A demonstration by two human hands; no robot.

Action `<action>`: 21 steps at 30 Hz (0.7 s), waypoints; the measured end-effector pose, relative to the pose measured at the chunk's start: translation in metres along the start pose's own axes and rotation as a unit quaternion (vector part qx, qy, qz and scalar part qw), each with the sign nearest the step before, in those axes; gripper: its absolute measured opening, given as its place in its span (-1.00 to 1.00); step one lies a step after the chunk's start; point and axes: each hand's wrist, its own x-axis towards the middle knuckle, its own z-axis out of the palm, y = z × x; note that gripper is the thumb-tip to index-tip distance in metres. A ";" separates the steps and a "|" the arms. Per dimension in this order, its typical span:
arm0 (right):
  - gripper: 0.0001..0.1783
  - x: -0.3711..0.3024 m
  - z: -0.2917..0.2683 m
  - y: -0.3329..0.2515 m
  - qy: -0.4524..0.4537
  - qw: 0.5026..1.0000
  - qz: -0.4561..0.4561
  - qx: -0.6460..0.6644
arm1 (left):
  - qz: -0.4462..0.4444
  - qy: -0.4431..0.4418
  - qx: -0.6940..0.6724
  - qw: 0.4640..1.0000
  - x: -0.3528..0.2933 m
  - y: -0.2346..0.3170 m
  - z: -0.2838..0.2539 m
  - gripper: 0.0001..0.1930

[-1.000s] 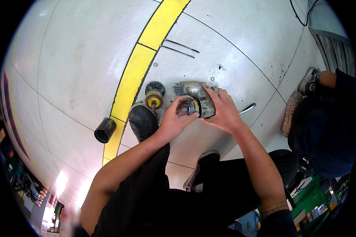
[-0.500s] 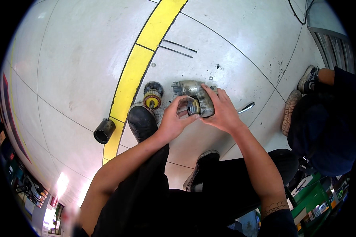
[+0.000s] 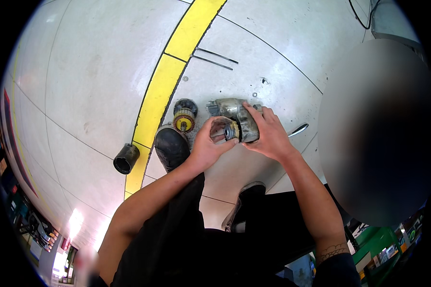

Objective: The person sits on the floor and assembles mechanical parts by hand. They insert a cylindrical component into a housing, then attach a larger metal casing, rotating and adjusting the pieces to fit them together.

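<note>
Both my hands are on a grey metal starter motor (image 3: 226, 106) just above the floor in front of me. My right hand (image 3: 269, 133) wraps round the right side of its housing, thumb near my body and fingers across the top. At the open left end, my left hand (image 3: 207, 147) curls its fingers and thumb round a round geared end piece (image 3: 231, 130) with a yellowish rim. That piece sits against the housing; a dark gap shows between them. An armature (image 3: 184, 118) with copper windings and a yellow end stands left of my left hand.
A black hollow cylinder (image 3: 126, 159) rests by the yellow floor stripe (image 3: 154, 95). Two long thin bolts (image 3: 214, 62) lie farther off, near a washer (image 3: 185, 79) and a nut (image 3: 255, 94). A shiny tool handle (image 3: 298, 129) is right of my right hand. A blurred shape (image 3: 380, 134) fills the right side.
My left fingers have shifted slightly round the geared end piece, exposing more of its yellowish rim. My right hand keeps its grip. At the right, a large blur now covers the crouching person.
</note>
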 end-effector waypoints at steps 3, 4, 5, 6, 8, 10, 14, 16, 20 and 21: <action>0.28 0.000 0.002 0.003 0.010 1.000 -0.016 -0.007 | -0.003 0.012 0.001 1.000 0.001 0.003 0.001 -0.36; 0.28 -0.001 0.002 0.004 0.011 1.000 -0.018 -0.007 | -0.002 0.020 0.001 1.000 0.001 0.003 0.002 -0.38; 0.28 -0.001 0.003 0.004 0.012 1.000 -0.019 -0.007 | -0.006 0.024 0.011 1.000 0.001 0.003 0.003 -0.38; 0.28 -0.001 0.003 0.005 0.014 1.000 -0.021 -0.006 | -0.010 0.028 0.022 0.999 0.001 0.003 0.004 -0.39; 0.28 -0.001 0.004 0.005 0.016 0.999 -0.026 -0.014 | -0.025 0.028 0.053 0.998 0.001 0.006 0.004 -0.39; 0.29 -0.001 0.006 0.005 0.016 0.999 -0.030 -0.018 | -0.032 0.030 0.065 0.997 -0.001 0.009 0.004 -0.40; 0.30 -0.001 0.004 0.004 -0.002 1.000 -0.019 -0.023 | -0.032 0.032 0.092 0.995 -0.002 0.012 0.004 -0.42; 0.28 -0.004 -0.001 0.004 -0.003 0.999 -0.031 -0.026 | -0.028 0.034 0.098 0.994 -0.001 0.011 0.005 -0.44; 0.20 -0.010 -0.022 0.009 0.028 0.996 -0.065 0.049 | -0.019 0.044 0.068 0.997 0.000 -0.016 -0.010 -0.43; 0.18 -0.010 -0.028 0.012 0.037 0.993 -0.064 0.088 | -0.018 0.045 0.063 0.997 0.001 -0.019 -0.013 -0.43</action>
